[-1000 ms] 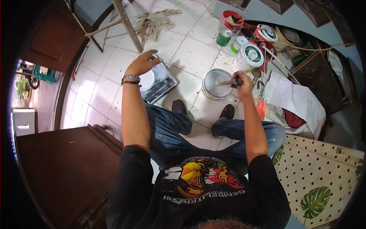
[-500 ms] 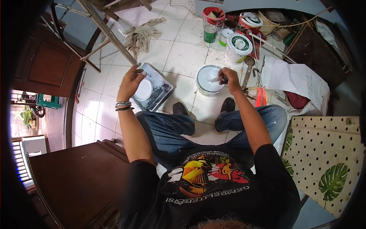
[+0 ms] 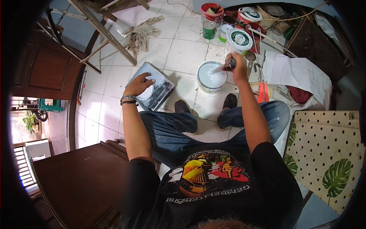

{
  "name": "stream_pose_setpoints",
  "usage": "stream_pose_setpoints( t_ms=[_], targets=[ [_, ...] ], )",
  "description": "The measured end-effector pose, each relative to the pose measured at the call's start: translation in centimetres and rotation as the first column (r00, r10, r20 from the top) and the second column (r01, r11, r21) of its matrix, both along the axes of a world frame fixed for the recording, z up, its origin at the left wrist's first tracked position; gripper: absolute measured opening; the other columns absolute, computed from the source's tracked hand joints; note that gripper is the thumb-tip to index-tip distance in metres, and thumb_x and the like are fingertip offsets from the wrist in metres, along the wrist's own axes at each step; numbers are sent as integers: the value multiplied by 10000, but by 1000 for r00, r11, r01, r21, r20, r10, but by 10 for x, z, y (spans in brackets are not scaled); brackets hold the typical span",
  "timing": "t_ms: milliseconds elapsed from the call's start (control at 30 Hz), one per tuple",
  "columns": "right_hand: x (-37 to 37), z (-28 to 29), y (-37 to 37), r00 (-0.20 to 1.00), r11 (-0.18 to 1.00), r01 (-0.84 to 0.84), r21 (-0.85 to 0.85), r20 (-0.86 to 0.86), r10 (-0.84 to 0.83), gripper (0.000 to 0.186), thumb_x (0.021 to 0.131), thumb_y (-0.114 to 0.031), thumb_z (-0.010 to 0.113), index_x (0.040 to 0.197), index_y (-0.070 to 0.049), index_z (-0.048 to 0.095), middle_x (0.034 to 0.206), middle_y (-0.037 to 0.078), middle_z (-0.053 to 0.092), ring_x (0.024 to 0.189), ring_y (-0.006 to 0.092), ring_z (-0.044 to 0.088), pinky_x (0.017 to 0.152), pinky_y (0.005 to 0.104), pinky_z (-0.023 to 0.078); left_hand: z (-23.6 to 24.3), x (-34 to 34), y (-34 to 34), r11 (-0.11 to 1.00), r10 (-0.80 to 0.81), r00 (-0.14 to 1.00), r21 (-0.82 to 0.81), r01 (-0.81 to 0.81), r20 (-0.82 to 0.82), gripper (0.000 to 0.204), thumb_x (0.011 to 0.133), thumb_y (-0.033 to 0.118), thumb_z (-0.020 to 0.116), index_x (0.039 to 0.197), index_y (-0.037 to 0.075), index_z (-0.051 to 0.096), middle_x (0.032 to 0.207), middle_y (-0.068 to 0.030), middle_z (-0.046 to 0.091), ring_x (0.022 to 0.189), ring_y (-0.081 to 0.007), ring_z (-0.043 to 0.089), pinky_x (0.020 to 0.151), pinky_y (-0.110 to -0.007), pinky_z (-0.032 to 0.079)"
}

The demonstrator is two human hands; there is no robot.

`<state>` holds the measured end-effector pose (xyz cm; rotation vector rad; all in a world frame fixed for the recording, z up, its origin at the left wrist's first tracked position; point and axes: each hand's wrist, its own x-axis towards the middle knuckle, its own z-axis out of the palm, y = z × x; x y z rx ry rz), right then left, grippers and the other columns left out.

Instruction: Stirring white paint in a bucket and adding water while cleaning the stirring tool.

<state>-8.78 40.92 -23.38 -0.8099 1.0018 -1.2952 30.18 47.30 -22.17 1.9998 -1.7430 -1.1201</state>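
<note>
My right hand (image 3: pixel 238 68) is closed around a short tool (image 3: pixel 219 69) with a dark handle and a paint-smeared, pale end; its exact kind is unclear. The tool slants down into an open white bucket (image 3: pixel 207 89) of pale blue-grey paint (image 3: pixel 207 78), its tip at the paint's surface. On the left, my left hand (image 3: pixel 140 84) hovers over a paint-stained tray (image 3: pixel 166 93), fingers loosely apart and nothing in them. Partly under that hand, a round white lid-like disc (image 3: pixel 146 92) lies in the tray.
Behind the bucket stand a lidded white pail (image 3: pixel 239 40), a green-and-clear cup (image 3: pixel 209 30) and a red bucket (image 3: pixel 211 13). A crumpled cloth (image 3: pixel 143 34) lies beside a wooden ladder leg (image 3: pixel 106 34). White sheeting (image 3: pixel 286 72) covers things at right; dark wooden furniture (image 3: pixel 80 179) stands near left.
My left hand has come down and right, nearer the tray's disc. My right hand has risen slightly away and rightward, showing more of the tool over the paint. The view has shifted a little.
</note>
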Motion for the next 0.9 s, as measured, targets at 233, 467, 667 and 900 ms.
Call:
stream_pose_setpoints(
  t_ms=[233, 467, 667, 900],
  targets=[
    [-10, 10, 0, 977, 977, -212, -18, -32, 211, 307, 850, -339, 465, 701, -77, 525, 638, 29, 508, 549, 140, 519, 518, 284, 469, 4, -1, 5, 999, -7, 998, -39, 4, -54, 578, 795, 358, 651, 1219, -6, 503, 979, -190, 623, 912, -264, 595, 802, -329, 455],
    [-15, -16, 9, 973, 972, -229, 56, 0, 230, 258, 818, -284, 493, 686, -69, 551, 648, 24, 507, 524, 107, 481, 462, 235, 420, 1, -2, -3, 998, -8, 999, -62, 5, -48, 584, 797, 336, 655, 1235, -11, 486, 940, -174, 620, 876, -240, 590, 775, -317, 456],
    [-27, -43, 13, 997, 999, -16, 28, -79, 18, 276, 819, -300, 486, 678, -71, 549, 619, 14, 496, 485, 98, 471, 445, 221, 403, 6, -4, -4, 999, 37, 997, 15, -36, -69, 583, 796, 332, 656, 1235, -11, 485, 915, -170, 622, 868, -223, 592, 760, -305, 456],
    [-6, 9, 6, 996, 997, -80, -23, 25, 81, 275, 806, -283, 468, 613, -89, 501, 626, 23, 505, 503, 102, 471, 465, 226, 390, 0, 4, 1, 999, 24, 997, -36, -27, -80, 578, 797, 336, 651, 1233, -7, 489, 892, -159, 626, 833, -210, 598, 733, -296, 457]
  ],
)
